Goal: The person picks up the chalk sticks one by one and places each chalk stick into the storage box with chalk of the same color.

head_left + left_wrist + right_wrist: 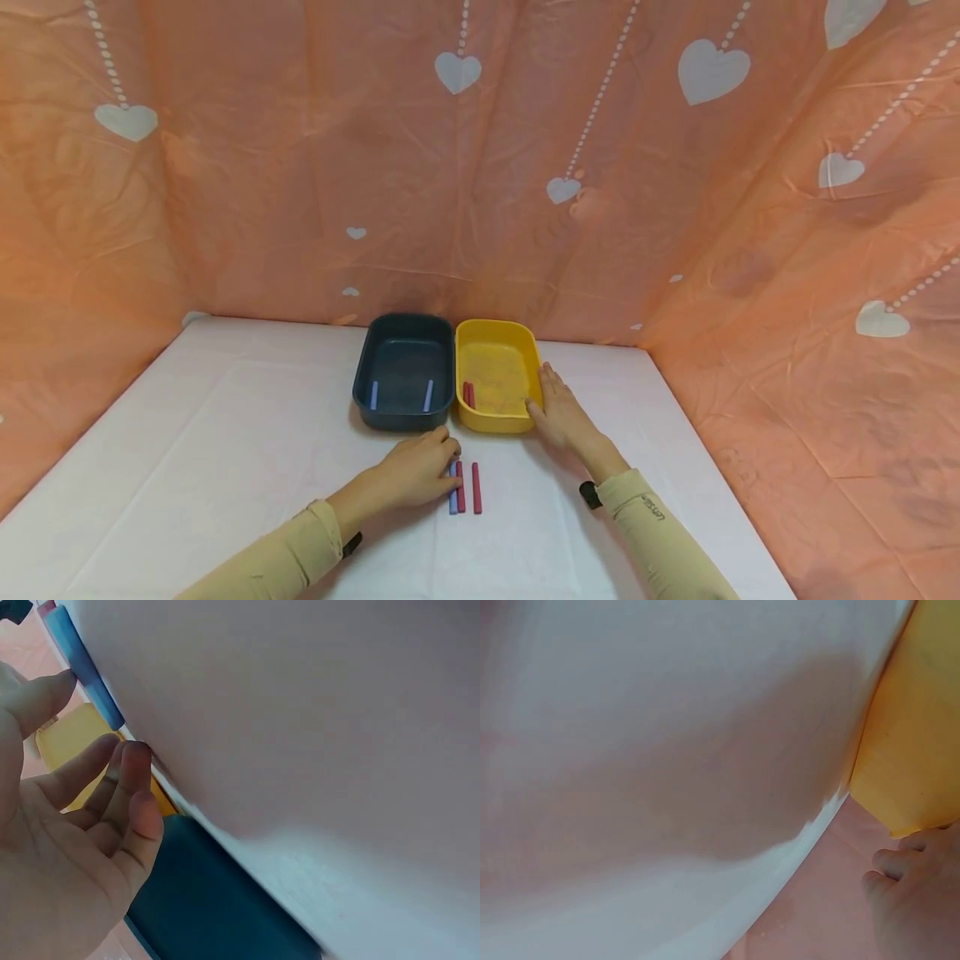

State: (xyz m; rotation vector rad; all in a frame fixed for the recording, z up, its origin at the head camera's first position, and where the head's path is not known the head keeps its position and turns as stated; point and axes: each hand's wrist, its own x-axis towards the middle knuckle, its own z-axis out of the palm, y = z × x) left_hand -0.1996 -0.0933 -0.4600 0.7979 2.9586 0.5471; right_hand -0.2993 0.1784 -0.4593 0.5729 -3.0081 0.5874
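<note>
Three slim chalk-like sticks lie side by side on the white-covered table: a blue stick (453, 500), a red stick (461, 492) beside it and a second red stick (477, 488) slightly apart. My left hand (420, 468) is over their left side, its thumb at the blue stick (82, 664). In the left wrist view its fingers bend loosely near that stick's end. My right hand (567, 421) rests against the right side of a yellow tray (498, 423), fingers extended along the outer wall and thumb at the near rim corner. The yellow tray holds two red sticks (468, 395).
A dark blue tray (405, 422) stands directly left of the yellow one, with a blue stick (374, 395) and another blue stick (428, 396) inside. Behind both trays rises an orange curtain (420, 208) with white hearts, which also lines the two sides of the table.
</note>
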